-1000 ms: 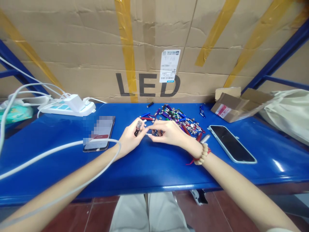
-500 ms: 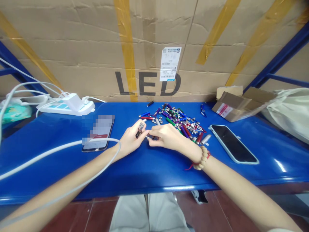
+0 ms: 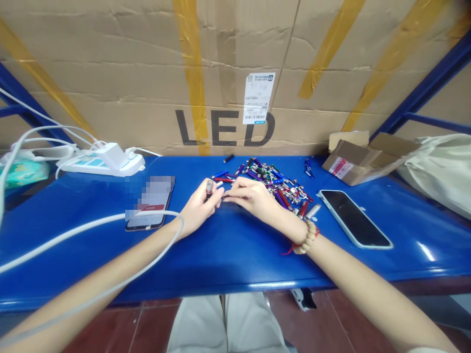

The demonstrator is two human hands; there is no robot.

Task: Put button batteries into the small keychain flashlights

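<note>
My left hand (image 3: 198, 206) grips a small dark tube-shaped piece (image 3: 209, 189), held upright between thumb and fingers above the blue table (image 3: 228, 255). My right hand (image 3: 253, 196) is closed in a pinch right beside it, fingertips touching the left hand's fingers; what it pinches is too small to name. Just behind my right hand lies a heap of small coloured pen-like keychain lights (image 3: 274, 181). A bead bracelet (image 3: 308, 237) is on my right wrist.
A phone with a lit screen (image 3: 150, 203) lies left of my hands and a dark phone (image 3: 353, 218) to the right. A white power strip (image 3: 103, 162) with cables, a small open cardboard box (image 3: 356, 162), a cloth bag (image 3: 441, 171) and a big LED carton (image 3: 228, 73) stand behind.
Both hands have lifted slightly and shifted back toward the heap. The dark piece in my left hand now stands more upright.
</note>
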